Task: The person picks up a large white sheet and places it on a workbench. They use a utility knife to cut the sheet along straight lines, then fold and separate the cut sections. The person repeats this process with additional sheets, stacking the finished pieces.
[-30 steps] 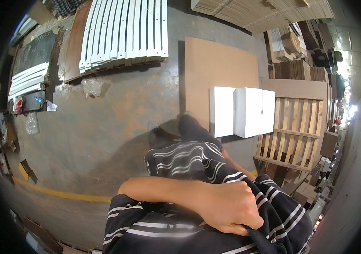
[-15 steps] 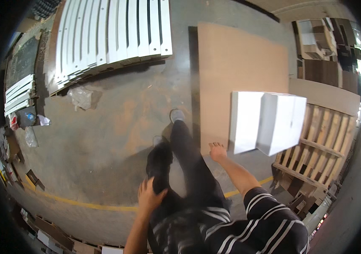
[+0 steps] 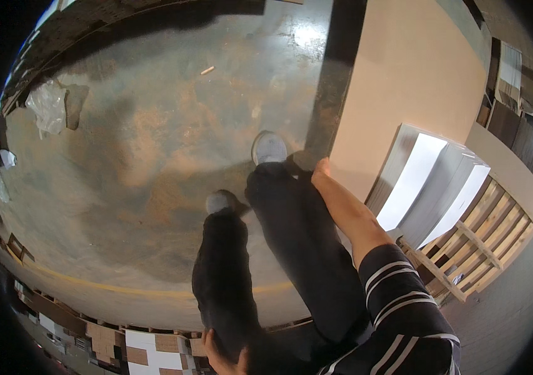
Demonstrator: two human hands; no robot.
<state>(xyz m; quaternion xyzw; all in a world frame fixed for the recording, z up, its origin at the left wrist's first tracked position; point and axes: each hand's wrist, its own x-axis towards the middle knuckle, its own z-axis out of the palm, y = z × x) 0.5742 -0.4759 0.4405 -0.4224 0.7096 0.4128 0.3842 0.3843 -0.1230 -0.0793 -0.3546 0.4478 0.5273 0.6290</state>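
Observation:
Fingers apart, my left hand [image 3: 222, 359] rests against the dark fabric of my left trouser leg [image 3: 226, 275] and holds nothing. My right arm reaches forward past my right leg, with my right hand [image 3: 322, 167] at the near left edge of a large tan board [image 3: 397, 81]. The fingers of that hand are foreshortened and mostly hidden, so I cannot tell whether they touch or grip the edge. On the board, to the right of my forearm, stand stacked white panels [image 3: 425, 184] with grey edges.
A wooden pallet [image 3: 475, 240] lies beyond the panels on the right. Crumpled clear plastic [image 3: 46, 107] is on the concrete floor [image 3: 154, 156] at far left, and a small pale stick [image 3: 207, 70] lies ahead. A yellow line [image 3: 110, 286] crosses behind my feet.
The view has come lower and nearer the floor. My right hand has moved from above the board's near edge to its left edge. My left hand stays against my leg.

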